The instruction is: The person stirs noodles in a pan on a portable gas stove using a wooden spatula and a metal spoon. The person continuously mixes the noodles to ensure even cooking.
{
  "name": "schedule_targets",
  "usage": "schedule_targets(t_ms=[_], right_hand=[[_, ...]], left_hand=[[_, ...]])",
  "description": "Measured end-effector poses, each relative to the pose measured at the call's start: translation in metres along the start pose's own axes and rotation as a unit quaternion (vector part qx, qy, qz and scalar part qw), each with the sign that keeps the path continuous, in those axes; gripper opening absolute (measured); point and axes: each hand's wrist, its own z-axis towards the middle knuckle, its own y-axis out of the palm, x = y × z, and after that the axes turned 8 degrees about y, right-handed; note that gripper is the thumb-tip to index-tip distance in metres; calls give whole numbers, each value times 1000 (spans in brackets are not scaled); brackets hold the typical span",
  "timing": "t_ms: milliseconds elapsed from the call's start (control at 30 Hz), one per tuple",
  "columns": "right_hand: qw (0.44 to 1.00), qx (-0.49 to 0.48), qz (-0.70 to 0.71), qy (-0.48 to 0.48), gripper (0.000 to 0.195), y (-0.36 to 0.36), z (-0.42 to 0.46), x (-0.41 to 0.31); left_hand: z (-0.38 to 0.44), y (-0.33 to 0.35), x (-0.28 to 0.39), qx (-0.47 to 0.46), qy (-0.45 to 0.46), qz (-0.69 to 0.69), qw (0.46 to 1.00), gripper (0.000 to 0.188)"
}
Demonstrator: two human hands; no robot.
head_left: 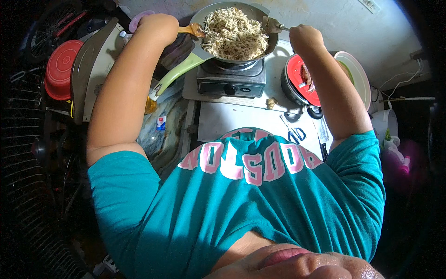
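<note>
A deep grey frying pan (193, 20) with a pale green handle (178, 72) sits on a single-burner electric stove (230, 83). It holds a heap of pale shredded food (235, 33), perhaps meat. My left hand (160, 28) grips a wooden spatula (192, 30), whose blade touches the left side of the heap. In my right hand (306, 37) is a metal turner (273, 25), its blade at the heap's right edge, inside the pan's rim. The fingers of both hands are mostly hidden behind the backs of the hands.
Right of the stove stands a pot with a red plate (296, 71) on it. Scissors (295, 134) lie on the white surface nearer me, with a ginger-like piece (271, 103) behind. A bottle of yellow liquid (150, 104) and a small packet (161, 123) are left. A red basin (62, 69) stands farther left.
</note>
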Motion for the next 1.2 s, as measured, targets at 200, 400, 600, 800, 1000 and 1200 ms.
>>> schedule_targets(t_ms=[200, 400, 600, 800, 1000, 1200], right_hand=[[998, -49, -14, -43, 20, 9, 17, -16], [988, -148, 51, -12, 27, -3, 24, -24], [976, -173, 128, -20, 26, 34, 53, -21], [969, -153, 176, -82, 25, 70, 71, -26], [960, -155, 219, -82, 27, 78, 74, -43], [966, -148, 174, -117, 40, 90, 89, -38]], left_hand=[[4, -28, 20, -107, 25, 14, 994, 32], [37, 20, 18, -103, 41, -74, 991, 34], [70, 60, 16, -64, 55, -135, 987, 36], [75, 61, 21, -62, 63, -164, 983, 39], [81, 74, 20, -44, 66, -180, 980, 39], [76, 64, 20, -37, 63, -207, 976, 34]])
